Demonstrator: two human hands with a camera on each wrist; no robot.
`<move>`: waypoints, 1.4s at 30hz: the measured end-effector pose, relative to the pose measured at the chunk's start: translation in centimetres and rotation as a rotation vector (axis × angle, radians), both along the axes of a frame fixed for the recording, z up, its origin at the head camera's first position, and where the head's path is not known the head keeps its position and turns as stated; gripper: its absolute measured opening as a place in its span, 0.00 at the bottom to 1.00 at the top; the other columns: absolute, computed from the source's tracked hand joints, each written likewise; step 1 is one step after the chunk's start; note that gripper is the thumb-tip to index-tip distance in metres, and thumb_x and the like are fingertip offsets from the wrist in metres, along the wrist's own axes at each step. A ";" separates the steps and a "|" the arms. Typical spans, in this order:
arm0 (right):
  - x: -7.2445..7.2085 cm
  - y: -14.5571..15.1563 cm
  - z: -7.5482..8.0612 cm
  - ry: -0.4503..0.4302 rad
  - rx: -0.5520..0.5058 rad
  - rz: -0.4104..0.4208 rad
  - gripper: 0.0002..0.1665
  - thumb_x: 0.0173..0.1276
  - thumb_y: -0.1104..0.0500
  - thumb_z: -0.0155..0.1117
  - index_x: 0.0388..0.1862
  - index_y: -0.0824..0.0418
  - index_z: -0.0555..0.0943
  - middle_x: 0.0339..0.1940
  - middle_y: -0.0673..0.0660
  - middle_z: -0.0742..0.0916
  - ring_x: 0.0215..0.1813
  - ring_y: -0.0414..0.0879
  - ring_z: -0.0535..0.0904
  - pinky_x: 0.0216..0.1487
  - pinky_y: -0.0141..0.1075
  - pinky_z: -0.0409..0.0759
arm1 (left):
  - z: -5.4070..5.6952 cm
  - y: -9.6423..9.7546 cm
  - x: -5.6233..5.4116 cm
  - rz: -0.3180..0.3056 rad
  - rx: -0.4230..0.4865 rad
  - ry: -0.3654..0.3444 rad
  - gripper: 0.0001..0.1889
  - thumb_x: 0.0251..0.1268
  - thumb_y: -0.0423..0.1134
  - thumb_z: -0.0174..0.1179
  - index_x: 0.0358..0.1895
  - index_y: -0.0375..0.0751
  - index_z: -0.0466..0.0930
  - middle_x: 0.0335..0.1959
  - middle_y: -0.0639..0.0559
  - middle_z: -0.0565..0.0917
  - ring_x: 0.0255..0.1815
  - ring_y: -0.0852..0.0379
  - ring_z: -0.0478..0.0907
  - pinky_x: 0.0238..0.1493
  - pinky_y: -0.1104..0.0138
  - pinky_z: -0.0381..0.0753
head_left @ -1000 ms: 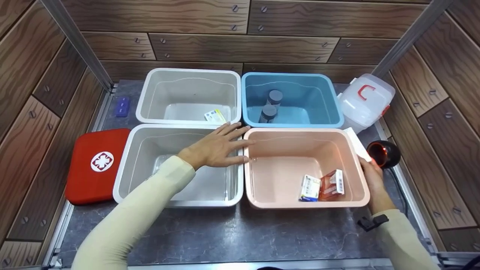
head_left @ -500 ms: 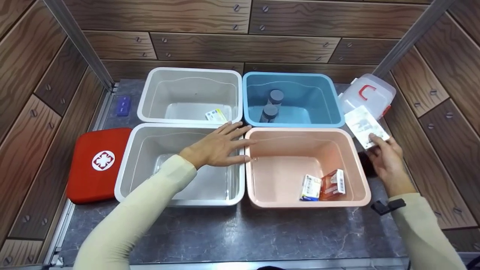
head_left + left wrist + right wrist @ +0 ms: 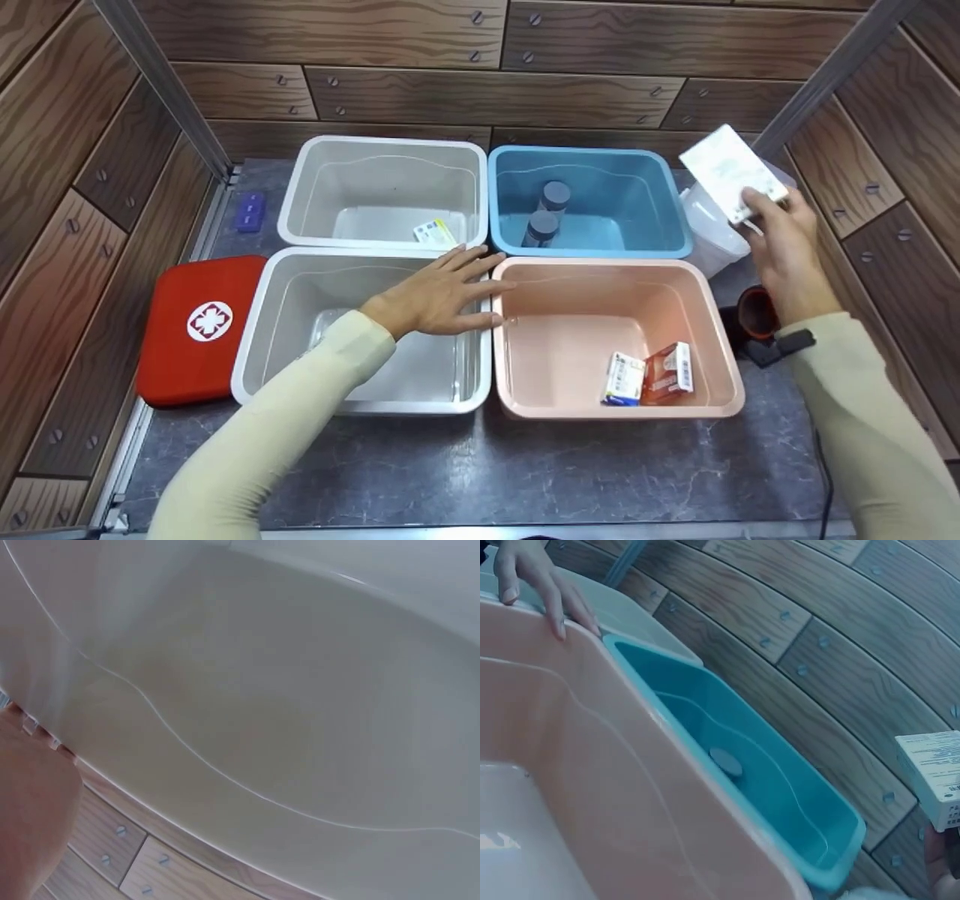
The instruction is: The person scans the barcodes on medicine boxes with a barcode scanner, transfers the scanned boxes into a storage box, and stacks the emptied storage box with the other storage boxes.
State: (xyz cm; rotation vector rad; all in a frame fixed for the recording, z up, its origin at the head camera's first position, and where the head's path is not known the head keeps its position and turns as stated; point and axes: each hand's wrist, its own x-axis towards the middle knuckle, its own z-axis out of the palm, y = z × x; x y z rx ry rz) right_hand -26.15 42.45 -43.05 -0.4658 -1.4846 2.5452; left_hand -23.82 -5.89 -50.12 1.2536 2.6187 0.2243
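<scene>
A white printed box [image 3: 729, 171] is pinched by my right hand [image 3: 787, 232], raised over the right side near the clear plastic container [image 3: 711, 232]. The same box [image 3: 934, 769] shows at the right edge of the right wrist view. My left hand [image 3: 439, 296] rests, fingers spread, where the rims of the front grey bin [image 3: 251, 330] and the pink bin [image 3: 615, 411] meet. Inside the pink bin lie a white-and-blue box [image 3: 623, 379] and a red box [image 3: 666, 375]. Two dark-capped bottles [image 3: 541, 227] stand in the blue bin [image 3: 589, 151].
The rear grey bin [image 3: 386, 141] holds a small white-and-yellow box [image 3: 434, 232]. A red first-aid case [image 3: 191, 367] lies at the left, with a purple pill organizer [image 3: 250, 212] behind it. A black round object [image 3: 754, 311] with a cable sits right of the pink bin.
My right hand has lifted the white box from beside the pink bin, moving it up and away toward the back right. My left hand stays in place.
</scene>
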 end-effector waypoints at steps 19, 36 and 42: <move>-8.2 -16.3 3.8 -0.020 0.374 0.253 0.21 0.72 0.65 0.76 0.59 0.56 0.79 0.54 0.54 0.86 0.49 0.45 0.86 0.47 0.33 0.91 | -0.2 0.3 0.0 -0.003 0.000 0.001 0.39 0.82 0.76 0.36 0.88 0.67 0.58 0.94 0.53 0.46 0.94 0.45 0.39 0.93 0.50 0.36; -9.1 -29.5 -0.8 -0.098 0.593 0.519 0.26 0.79 0.54 0.71 0.70 0.59 0.76 0.58 0.58 0.85 0.53 0.48 0.87 0.62 0.47 0.90 | 0.1 -0.2 -0.2 -0.018 -0.001 0.009 0.38 0.84 0.73 0.38 0.88 0.64 0.60 0.93 0.51 0.47 0.94 0.44 0.39 0.94 0.51 0.36; -9.0 -32.3 -3.0 -0.126 0.527 0.596 0.25 0.79 0.61 0.70 0.70 0.63 0.75 0.52 0.60 0.86 0.47 0.48 0.87 0.57 0.45 0.93 | 0.1 -0.2 -0.3 -0.011 -0.001 0.004 0.38 0.84 0.73 0.39 0.88 0.62 0.61 0.93 0.49 0.48 0.94 0.43 0.41 0.94 0.51 0.37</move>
